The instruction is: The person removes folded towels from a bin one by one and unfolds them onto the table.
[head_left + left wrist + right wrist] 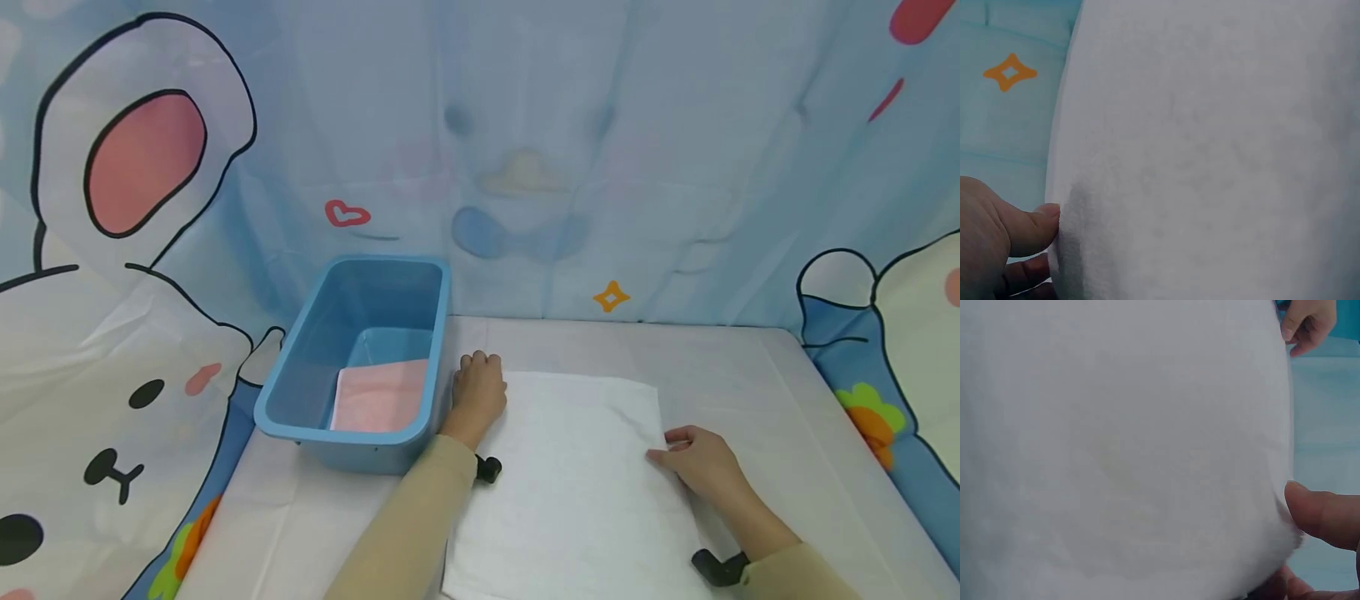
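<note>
A white towel [570, 492] lies spread in front of me, its far edge roughly level with the left hand. The left hand [478, 400] is at the towel's far left corner; in the left wrist view its thumb [1035, 230] lies on the cloth's edge with fingers behind, pinching it. Over on the right side, the right hand [701, 462] pinches the towel's edge near the far right corner. In the right wrist view that thumb [1319, 512] presses the edge from above, other fingers beneath, and the cloth bends there.
A blue plastic bin [360, 457] stands to the left, close beside the left hand and forearm. Inside it lies a folded pink cloth [382, 396]. A white-covered table [757, 392] backs onto a hanging cartoon-printed curtain [675, 167].
</note>
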Available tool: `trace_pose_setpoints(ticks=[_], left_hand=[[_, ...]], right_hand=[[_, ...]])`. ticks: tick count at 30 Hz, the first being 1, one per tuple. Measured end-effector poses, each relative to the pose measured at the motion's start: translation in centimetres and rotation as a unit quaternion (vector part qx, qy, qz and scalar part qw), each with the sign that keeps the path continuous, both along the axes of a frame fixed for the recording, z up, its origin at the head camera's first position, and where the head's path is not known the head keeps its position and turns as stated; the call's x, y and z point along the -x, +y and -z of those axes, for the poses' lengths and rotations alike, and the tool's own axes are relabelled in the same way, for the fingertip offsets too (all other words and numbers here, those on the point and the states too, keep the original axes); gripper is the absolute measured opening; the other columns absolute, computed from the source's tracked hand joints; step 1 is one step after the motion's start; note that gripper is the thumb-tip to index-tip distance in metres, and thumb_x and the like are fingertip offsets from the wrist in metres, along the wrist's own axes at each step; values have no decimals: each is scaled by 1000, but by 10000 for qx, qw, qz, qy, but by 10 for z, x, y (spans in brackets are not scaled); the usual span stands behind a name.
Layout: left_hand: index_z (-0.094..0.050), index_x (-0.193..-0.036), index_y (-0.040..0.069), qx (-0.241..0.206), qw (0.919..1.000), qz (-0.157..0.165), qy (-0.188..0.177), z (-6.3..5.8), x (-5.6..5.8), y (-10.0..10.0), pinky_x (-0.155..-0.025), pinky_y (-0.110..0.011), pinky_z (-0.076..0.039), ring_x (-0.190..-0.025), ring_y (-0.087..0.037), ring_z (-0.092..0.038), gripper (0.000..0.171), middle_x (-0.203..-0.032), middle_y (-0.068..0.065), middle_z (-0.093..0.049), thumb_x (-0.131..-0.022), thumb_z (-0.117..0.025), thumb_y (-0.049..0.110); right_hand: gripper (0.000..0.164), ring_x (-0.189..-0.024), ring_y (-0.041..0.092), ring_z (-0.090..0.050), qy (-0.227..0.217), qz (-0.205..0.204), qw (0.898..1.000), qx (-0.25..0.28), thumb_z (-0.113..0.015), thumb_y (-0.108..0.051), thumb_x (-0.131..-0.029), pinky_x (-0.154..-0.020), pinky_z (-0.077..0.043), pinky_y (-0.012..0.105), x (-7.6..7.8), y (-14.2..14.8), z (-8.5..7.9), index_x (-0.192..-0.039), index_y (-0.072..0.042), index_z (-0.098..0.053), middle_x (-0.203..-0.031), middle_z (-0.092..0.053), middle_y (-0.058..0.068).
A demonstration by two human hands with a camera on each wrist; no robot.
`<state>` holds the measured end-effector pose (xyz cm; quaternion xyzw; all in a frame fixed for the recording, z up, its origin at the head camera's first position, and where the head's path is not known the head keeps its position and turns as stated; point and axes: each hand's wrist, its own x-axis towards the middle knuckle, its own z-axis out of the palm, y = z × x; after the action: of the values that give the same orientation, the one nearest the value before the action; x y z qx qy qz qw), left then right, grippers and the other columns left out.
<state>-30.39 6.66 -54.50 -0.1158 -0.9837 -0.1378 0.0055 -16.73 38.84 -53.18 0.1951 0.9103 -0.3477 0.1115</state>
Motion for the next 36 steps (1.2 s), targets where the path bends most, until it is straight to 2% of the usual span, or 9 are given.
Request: trace_pose_setpoints(ticks=[6,11,13,16,19,23,27,32,36], left_hand=[[-69,-108,12,86,9997,-147,158,3,5,0,-89,-43,-51,-112,-30,-55,25,-114,-11,-63,-101,-76,35],[-68,-107,14,-94,9991,-417,13,3,5,-2,-95,-47,-49,-117,-32,-53,21,-116,-10,-63,-101,-75,33],[-68,-108,14,-213,9982,-555,-27,2,5,-3,-95,-48,-50,-117,-32,-55,19,-115,-10,-64,-101,-75,29],[-68,-109,13,-367,9965,-745,-22,3,5,-6,-91,-47,-53,-113,-32,-59,16,-112,-11,-67,-100,-74,24],[-69,-107,9,-537,9952,-811,63,2,5,-8,-87,-45,-54,-106,-34,-63,14,-107,-13,-69,-98,-74,19],[-68,-104,4,-754,9938,-810,61,2,3,-11,-85,-44,-55,-95,-36,-66,13,-103,-17,-67,-96,-73,12],[-66,-108,0,-957,9917,-858,-63,0,0,-11,-83,-47,-58,-92,-38,-68,16,-102,-19,-66,-94,-72,7],[-63,-108,0,-1286,9876,-896,-100,1,0,-12,-81,-47,-59,-90,-37,-71,16,-98,-19,-67,-94,-70,3],[-63,-106,2,-1564,9848,-757,-33,5,-1,-14,-80,-45,-60,-90,-35,-72,15,-95,-17,-69,-93,-69,-2]], right_hand=[[54,-95,32,-61,151,-198,9991,-334,-83,-36,-94,-73,-52,37,-5,-3,2,-120,6,-63,-107,-66,21],[40,-88,27,-55,489,-344,9966,-567,-77,-29,-98,-68,-45,32,-10,-4,4,-118,2,-61,-98,-58,12],[39,-87,26,-55,544,-366,9960,-600,-76,-27,-99,-68,-44,33,-11,-3,5,-119,1,-60,-96,-57,11],[45,-89,27,-57,426,-349,9967,-590,-79,-29,-97,-68,-48,34,-11,-1,5,-123,4,-62,-99,-60,14],[53,-91,29,-60,121,-235,9983,-511,-82,-33,-94,-71,-52,35,-10,2,5,-124,7,-64,-102,-65,17],[45,-86,27,-58,-118,-218,9986,-472,-82,-34,-94,-68,-49,35,-12,4,6,-109,5,-65,-92,-62,14],[32,-81,24,-54,175,-409,9969,-643,-76,-31,-98,-64,-42,34,-16,3,6,-100,-3,-60,-86,-55,8],[29,-83,25,-57,740,-389,9946,-621,-72,-26,-101,-63,-46,32,-21,3,10,-109,-1,-61,-93,-62,11],[28,-87,26,-60,912,-252,9939,-570,-72,-24,-102,-62,-49,29,-21,6,12,-113,0,-63,-99,-66,14]])
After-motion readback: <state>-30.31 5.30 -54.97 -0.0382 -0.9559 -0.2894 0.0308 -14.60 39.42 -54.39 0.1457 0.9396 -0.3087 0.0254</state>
